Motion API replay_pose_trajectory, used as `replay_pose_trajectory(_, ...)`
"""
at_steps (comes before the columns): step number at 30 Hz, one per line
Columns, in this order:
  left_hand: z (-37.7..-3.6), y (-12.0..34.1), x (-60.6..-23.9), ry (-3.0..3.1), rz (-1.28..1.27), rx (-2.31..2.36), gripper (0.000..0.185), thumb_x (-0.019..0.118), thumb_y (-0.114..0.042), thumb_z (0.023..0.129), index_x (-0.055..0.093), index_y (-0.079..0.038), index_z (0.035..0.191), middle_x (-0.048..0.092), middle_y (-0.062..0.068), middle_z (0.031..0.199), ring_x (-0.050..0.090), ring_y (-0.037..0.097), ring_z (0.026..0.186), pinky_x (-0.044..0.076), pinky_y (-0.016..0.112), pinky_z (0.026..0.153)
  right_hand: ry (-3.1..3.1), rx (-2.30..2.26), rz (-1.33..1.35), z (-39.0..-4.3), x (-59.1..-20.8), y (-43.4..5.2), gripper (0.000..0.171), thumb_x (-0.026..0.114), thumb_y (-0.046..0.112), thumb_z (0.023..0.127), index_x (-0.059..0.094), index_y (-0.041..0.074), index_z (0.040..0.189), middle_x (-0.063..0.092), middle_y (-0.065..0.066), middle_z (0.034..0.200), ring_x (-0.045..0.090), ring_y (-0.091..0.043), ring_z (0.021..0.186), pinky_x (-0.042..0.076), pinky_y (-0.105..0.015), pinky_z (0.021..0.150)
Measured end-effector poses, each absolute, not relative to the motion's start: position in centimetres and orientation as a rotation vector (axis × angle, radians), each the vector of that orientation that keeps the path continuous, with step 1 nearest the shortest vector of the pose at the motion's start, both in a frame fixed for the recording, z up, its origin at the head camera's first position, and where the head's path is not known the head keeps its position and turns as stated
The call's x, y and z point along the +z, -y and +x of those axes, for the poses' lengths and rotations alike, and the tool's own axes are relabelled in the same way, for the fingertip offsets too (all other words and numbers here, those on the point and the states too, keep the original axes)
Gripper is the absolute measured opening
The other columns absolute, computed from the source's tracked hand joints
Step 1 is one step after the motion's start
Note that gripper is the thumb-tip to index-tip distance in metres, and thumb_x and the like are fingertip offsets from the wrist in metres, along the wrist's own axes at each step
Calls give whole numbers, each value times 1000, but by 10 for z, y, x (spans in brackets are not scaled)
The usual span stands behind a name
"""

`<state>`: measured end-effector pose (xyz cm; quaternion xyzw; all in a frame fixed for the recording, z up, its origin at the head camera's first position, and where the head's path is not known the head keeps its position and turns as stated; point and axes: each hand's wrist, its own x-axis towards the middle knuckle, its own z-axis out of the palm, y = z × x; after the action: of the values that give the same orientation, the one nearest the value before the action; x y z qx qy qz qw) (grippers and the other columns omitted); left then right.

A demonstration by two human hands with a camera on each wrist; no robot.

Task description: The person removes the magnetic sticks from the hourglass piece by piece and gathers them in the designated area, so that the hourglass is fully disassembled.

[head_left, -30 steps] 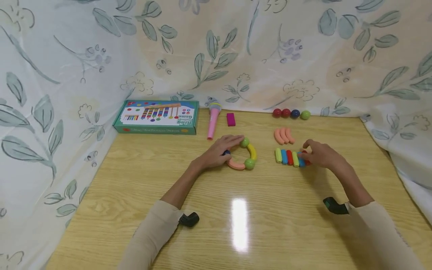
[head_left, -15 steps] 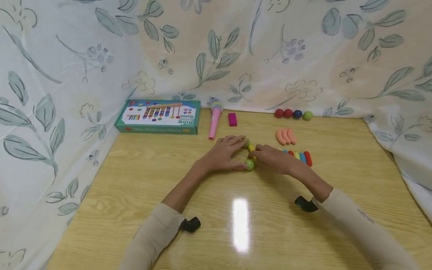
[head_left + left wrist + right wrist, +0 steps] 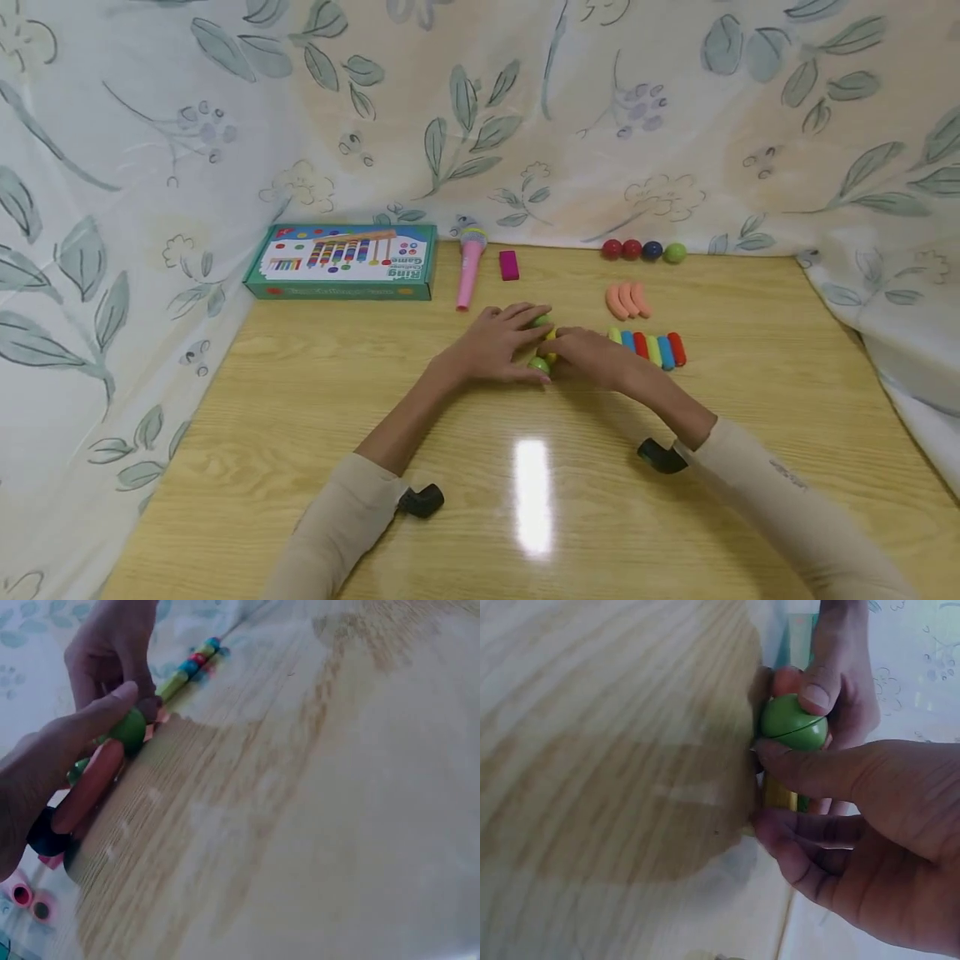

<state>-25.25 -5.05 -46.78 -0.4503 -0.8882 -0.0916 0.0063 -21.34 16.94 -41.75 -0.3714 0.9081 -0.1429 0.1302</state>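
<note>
Centrally on the worktop [image 3: 300, 467], both hands meet over a partly built toy ring [image 3: 542, 350] of curved segments joined by balls. The left hand [image 3: 498, 343] lies over the ring's left side, its grip closed on a green ball [image 3: 793, 724] with thumb and fingertip, as the right wrist view shows; the left wrist view shows an orange-pink segment [image 3: 88, 787] and a dark ball [image 3: 45, 834] farther along the same ring. The right hand [image 3: 592, 354] comes in from the ring's right, its grip curled round the yellow segment [image 3: 778, 793] just below the green ball.

The step in hand appears to be the seating of a segment against a ball joint, so that the ring closes further. The next move would seem to call for steady opposing pressure from both hands along the joint, with the ring kept flat on the worktop so that the pieces already joined do not part.

Just right of the ring lies a row of spare segments [image 3: 648, 348], green, blue, red, yellow, blue, red. Beyond the ring to the right are three orange-pink segments [image 3: 628, 300], and farther back four spare balls [image 3: 642, 250]. Behind the ring stand a pink toy microphone [image 3: 469, 271] and a magenta block [image 3: 508, 264]; to the ring's far left, the game box [image 3: 341, 261].
</note>
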Motion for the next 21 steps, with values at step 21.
replay_pose_trajectory(21,-255,56,-471,2692,-1494,-260,89,59,-79,88,38,-34,162,29,-10,173,33,18,158,37,48,113,-2558,-581,-932,-221,-409,-180,10,66,3,96,71,1,104,68,-5,80,44,-7,59,40,-22,58)
